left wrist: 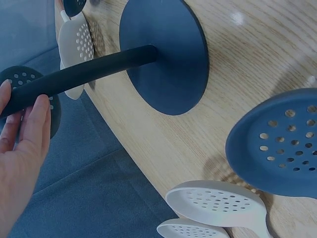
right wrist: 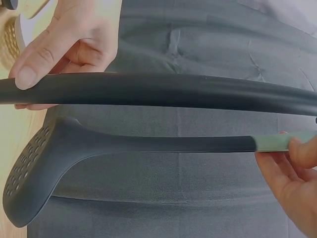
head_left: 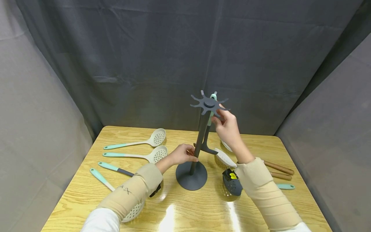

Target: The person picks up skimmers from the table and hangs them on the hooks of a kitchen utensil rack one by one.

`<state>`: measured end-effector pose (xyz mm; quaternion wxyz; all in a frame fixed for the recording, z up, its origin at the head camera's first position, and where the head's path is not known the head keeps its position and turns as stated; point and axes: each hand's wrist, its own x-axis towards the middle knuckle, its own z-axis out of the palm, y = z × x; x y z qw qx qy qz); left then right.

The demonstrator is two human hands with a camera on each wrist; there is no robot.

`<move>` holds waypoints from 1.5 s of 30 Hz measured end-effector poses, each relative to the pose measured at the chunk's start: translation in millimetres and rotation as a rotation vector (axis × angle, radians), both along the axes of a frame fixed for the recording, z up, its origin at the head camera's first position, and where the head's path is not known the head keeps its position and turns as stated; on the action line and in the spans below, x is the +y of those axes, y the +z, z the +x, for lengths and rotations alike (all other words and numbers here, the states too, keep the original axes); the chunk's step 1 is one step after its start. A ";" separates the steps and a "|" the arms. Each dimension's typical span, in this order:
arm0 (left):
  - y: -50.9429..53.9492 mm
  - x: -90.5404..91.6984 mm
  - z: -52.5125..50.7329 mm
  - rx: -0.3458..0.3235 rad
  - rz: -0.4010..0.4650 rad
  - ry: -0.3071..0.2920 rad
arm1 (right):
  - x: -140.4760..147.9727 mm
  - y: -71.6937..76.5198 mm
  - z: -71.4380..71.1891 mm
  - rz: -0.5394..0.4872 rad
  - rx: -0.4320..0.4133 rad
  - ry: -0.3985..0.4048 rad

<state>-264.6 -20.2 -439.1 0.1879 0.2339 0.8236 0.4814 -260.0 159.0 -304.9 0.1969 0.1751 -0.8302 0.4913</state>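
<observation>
My right hand point(head_left: 227, 125) pinches the mint handle of a dark skimmer point(right wrist: 64, 153) between thumb and fingers. The skimmer hangs head down beside the post, its handle's top end among the hooks of a dark utensil stand point(head_left: 191, 180). Whether the handle is on a hook, I cannot tell. Lower down, my left hand point(head_left: 182, 154) grips the stand's post point(left wrist: 99, 72), thumb on one side and fingers on the other. In the left wrist view the skimmer's perforated head shows partly behind the post.
Left on the wooden table lie white skimmers point(head_left: 159, 137) with mint handles and a dark-necked utensil point(head_left: 108, 166), partly under my left arm. To the right are a white perforated utensil point(head_left: 224, 158), a dark perforated head point(head_left: 234, 187) and wooden handles point(head_left: 278, 167). Grey curtains point(head_left: 156, 64) enclose the table.
</observation>
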 end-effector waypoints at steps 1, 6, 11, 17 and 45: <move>-0.3 0.0 0.0 -0.002 -0.003 0.002 | -0.2 0.3 0.0 0.002 0.000 0.000; -2.1 0.1 -0.3 -0.015 -0.017 0.010 | -0.4 0.6 -0.2 -0.010 -0.019 0.009; -2.8 0.3 -1.1 -0.006 -0.025 0.012 | -0.7 -2.3 2.2 -0.045 -0.048 0.018; -2.5 0.9 -0.8 -0.007 -0.034 0.024 | -1.5 -3.9 3.3 -0.062 -0.063 0.021; -3.3 0.6 0.2 0.003 -0.022 0.027 | 12.2 -11.9 2.4 -0.058 0.038 0.045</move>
